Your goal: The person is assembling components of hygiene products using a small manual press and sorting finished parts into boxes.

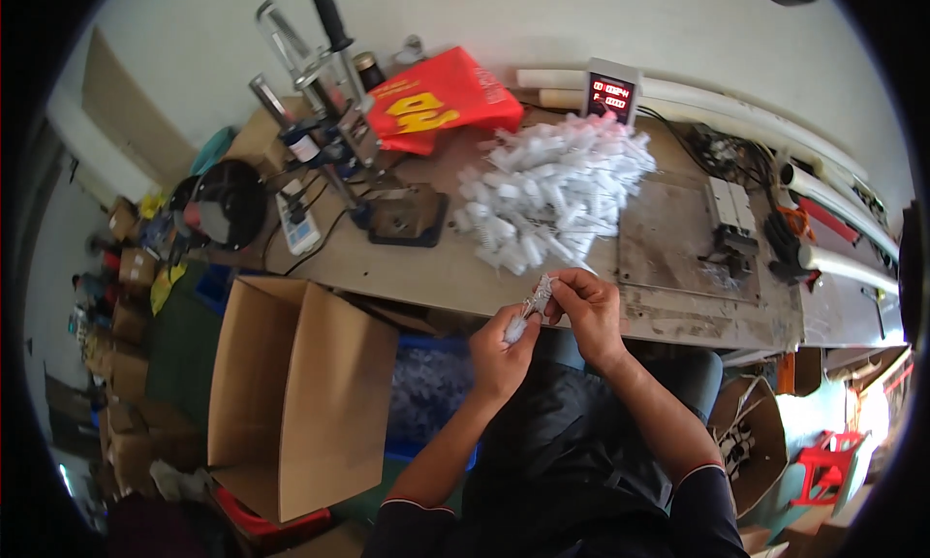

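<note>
Just past the table's near edge, my left hand (503, 354) is closed around a small whitish plastic piece (516, 329) with a ribbed look. The fingers of my right hand (588, 311) pinch its upper end, where a rough, light-coloured part (542, 292) shows. Whether this is one piece or two joined is too small to tell. Beyond both hands lies a large heap of translucent white plastic pieces (552, 190), similar in look to the held one.
A lever press (402, 214) and a power strip (298, 224) stand left on the table; a red bag (441, 101) lies behind. A digital counter (610, 91) sits at the back. Right is a metal plate with a clamp-like block (731, 214). An open cardboard box (334, 403) stands beside a blue crate (426, 343).
</note>
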Demonstrator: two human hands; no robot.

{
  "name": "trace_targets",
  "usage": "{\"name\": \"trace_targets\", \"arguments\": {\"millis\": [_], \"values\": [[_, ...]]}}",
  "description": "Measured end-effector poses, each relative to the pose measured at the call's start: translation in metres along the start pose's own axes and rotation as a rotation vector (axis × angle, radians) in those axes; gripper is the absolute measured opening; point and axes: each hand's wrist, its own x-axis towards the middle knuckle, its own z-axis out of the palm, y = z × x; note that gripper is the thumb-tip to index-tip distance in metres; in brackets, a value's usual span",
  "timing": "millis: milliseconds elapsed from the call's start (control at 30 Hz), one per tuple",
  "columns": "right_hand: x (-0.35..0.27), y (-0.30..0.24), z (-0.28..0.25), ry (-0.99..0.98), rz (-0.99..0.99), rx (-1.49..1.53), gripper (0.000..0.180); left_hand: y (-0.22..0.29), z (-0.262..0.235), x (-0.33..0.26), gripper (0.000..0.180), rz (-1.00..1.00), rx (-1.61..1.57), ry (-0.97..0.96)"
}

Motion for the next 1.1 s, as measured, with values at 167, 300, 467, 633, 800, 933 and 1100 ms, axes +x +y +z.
{"name": "trace_targets", "arguments": {"millis": [167,300,467,633,800,933,1100], "values": [[0.030,-0.026,0.040,-0.139,0.036,-0.042,0.037,-0.021,-0.066,0.043,0.021,-0.227,-0.134,0.155],[0.068,-0.051,0.052,-0.232,-0.058,-0.234,0.039,-0.032,-0.123,0.106,0.021,-0.401,-0.251,0.319],[0.128,-0.091,0.066,-0.197,-0.178,-0.341,0.041,-0.045,-0.143,0.160,0.023,-0.390,-0.362,0.270],[0.188,-0.120,0.081,-0.182,-0.352,-0.476,0.040,-0.061,-0.144,0.172,0.028,-0.418,-0.446,0.219],[0.228,-0.152,0.098,-0.141,-0.457,-0.498,0.035,-0.065,-0.137,0.182,0.035,-0.381,-0.400,0.221],[0.221,-0.200,0.134,-0.068,-0.424,-0.619,0.046,-0.061,-0.145,0.187,0.036,-0.392,-0.389,0.185],[0.253,-0.218,0.173,-0.173,-0.677,-0.410,0.052,-0.053,-0.148,0.190,0.037,-0.461,-0.375,0.134]]}}
